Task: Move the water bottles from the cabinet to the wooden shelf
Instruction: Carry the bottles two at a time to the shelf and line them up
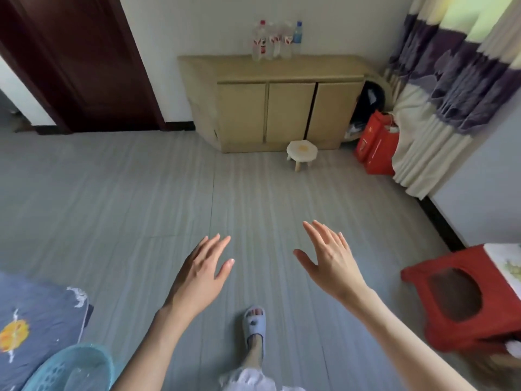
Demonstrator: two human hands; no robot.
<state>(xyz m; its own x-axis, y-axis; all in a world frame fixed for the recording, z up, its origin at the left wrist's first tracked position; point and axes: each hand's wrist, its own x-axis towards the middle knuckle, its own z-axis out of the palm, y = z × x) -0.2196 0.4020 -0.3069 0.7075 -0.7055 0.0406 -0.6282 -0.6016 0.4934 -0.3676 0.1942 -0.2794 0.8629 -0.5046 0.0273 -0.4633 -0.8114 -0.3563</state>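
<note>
Your left hand (201,273) and right hand (327,258) were both held out over the floor (141,198), palms down, fingers straight and slightly spread. Neither held anything, and neither touched a surface.

The water bottles (275,40) stood upright in a tight cluster on top of the cabinet (270,108), against the white wall, well apart from your hands. They were clear plastic, slim and cylindrical. Most carried red-and-white labels; one at the left end had a red cap, and the one at the right end had a blue cap and a blue label. The exact count could not be told, since the bottles overlapped and were blurred.

The cabinet was low and boxy, pale matte wood tone, with three flat doors; a dark gap showed at the left edge of the right door.

The floor was grey with faint lengthwise streaks. A small round stool (301,152) with a pale top and wooden legs stood just in front of the cabinet. A red bag (376,142) leaned beside the cabinet's right end, under a striped, pleated curtain (451,88). A red plastic stool (462,303) with an oval cutout stood at your right. A blue perforated plastic basket (73,368) sat at lower left.
</note>
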